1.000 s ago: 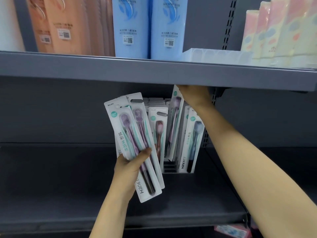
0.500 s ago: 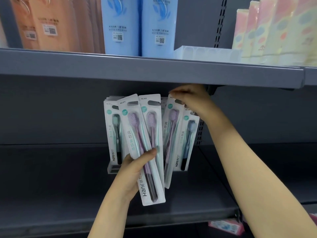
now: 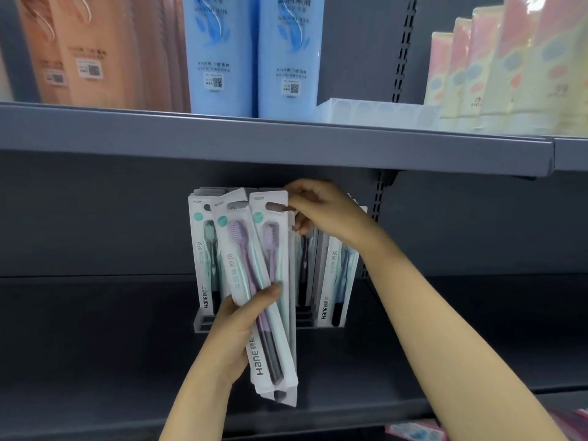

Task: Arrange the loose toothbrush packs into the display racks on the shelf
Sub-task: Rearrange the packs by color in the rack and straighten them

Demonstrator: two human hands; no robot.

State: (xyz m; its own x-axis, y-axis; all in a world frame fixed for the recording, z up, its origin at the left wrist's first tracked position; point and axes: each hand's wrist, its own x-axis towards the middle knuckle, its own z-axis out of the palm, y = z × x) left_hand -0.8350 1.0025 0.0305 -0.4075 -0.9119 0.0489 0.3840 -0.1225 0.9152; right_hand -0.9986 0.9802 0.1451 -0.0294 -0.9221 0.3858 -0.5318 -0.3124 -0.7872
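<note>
A grey slotted display rack (image 3: 203, 324) stands on the dark lower shelf (image 3: 95, 345), and toothbrush packs (image 3: 205, 256) stand upright in it in rows: one with a mint-green brush at the left end, others with dark and pale blue brushes at the right end (image 3: 334, 281). The middle rows are hidden behind the hands.

The left hand (image 3: 234, 337) grips a fanned bundle of loose packs (image 3: 254, 281), its thumb pressed across their fronts and its fingers curled behind. These are long, flat white cards with clear blisters, teal accents and a slotted hang hole at the top; each shows a purple-headed brush with a dark handle end, and "Hane" is printed near the bottom.

The right hand (image 3: 321, 211), at about 1 o'clock from the left, pinches the top edge of the rear pack in the bundle (image 3: 270, 218) — beside its hang hole.

On the upper shelf (image 3: 286, 144) at 12 o'clock stand glossy blue bottles (image 3: 254, 55), orange ones (image 3: 89, 52), a translucent plastic tray (image 3: 375, 111) and pastel tubes (image 3: 509, 68).
</note>
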